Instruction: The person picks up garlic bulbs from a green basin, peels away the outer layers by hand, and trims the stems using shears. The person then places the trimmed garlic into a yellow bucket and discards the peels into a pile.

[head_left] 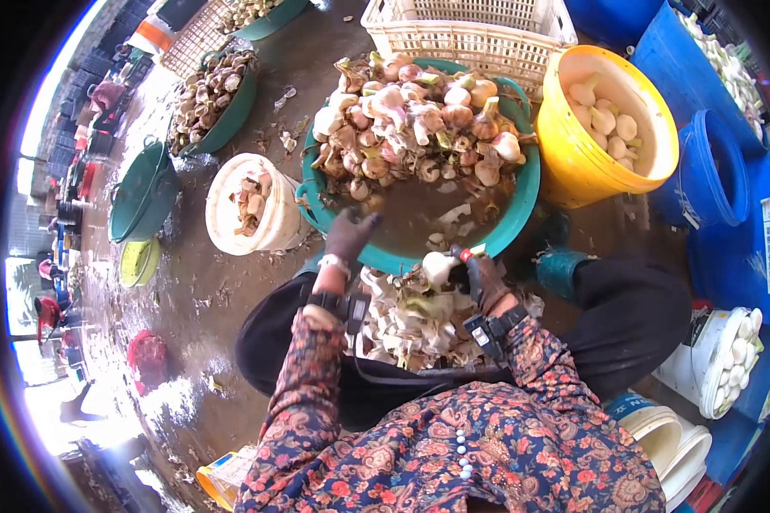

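My right hand (486,280), in a dark glove, is closed round a pale garlic bulb (439,268) with a greenish stem, held at the near rim of a green basin (530,192). A small red piece (465,255) shows at its fingertips, too small to name. My left hand (349,236), also gloved, is over the basin's near left rim with nothing in it, its fingers stretched toward the basin. Garlic bulbs (419,115) with roots and dry skins are heaped in the far part of the basin. Peeled skins and stems (411,321) lie in a pile between my legs.
A yellow bucket (565,175) with cleaned bulbs stands right of the basin, a white bucket (222,209) with scraps to its left. Behind is a cream crate (453,38). Blue tubs (714,171) and a white bucket of bulbs (693,363) line the right side.
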`<control>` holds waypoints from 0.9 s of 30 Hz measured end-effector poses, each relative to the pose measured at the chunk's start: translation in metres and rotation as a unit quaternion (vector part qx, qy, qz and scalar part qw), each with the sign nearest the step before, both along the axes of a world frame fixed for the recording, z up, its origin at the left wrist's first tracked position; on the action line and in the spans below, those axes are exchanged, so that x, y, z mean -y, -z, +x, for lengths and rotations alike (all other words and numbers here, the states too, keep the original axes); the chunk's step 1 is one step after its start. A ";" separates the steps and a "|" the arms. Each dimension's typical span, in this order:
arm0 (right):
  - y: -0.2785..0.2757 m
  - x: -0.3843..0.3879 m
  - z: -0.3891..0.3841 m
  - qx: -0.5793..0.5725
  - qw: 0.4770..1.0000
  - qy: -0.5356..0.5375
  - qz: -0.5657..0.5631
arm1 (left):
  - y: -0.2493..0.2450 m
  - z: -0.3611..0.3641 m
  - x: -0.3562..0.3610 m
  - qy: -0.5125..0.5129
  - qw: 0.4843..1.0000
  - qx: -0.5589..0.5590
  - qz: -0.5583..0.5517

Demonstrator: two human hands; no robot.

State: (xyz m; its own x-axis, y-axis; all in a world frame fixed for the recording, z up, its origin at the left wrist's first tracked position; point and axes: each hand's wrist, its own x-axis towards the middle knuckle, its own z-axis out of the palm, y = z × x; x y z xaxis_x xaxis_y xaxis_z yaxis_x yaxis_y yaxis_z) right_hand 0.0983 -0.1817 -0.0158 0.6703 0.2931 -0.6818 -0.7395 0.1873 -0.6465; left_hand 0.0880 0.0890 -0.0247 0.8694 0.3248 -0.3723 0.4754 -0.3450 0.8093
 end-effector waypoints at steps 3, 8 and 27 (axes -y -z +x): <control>0.016 0.000 -0.008 -0.039 0.999 -0.027 0.000 | 0.015 0.044 -0.019 -0.093 0.968 -0.035 0.233; 0.043 0.009 0.000 -0.077 0.996 -0.025 0.034 | 0.048 0.083 -0.033 -0.049 0.967 -0.094 0.232; -0.054 0.005 0.016 0.357 0.877 -0.159 -0.279 | -0.121 -0.022 0.108 0.302 0.942 0.149 0.016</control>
State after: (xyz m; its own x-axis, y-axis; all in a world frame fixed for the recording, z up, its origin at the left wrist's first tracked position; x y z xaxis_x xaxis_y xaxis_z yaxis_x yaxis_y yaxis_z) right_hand 0.1143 -0.1869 0.0379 0.9294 0.2973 -0.2185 -0.0666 -0.4475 -0.8918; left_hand 0.0662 -0.0194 0.0959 0.9637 -0.2545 -0.0813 -0.0610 -0.5061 0.8603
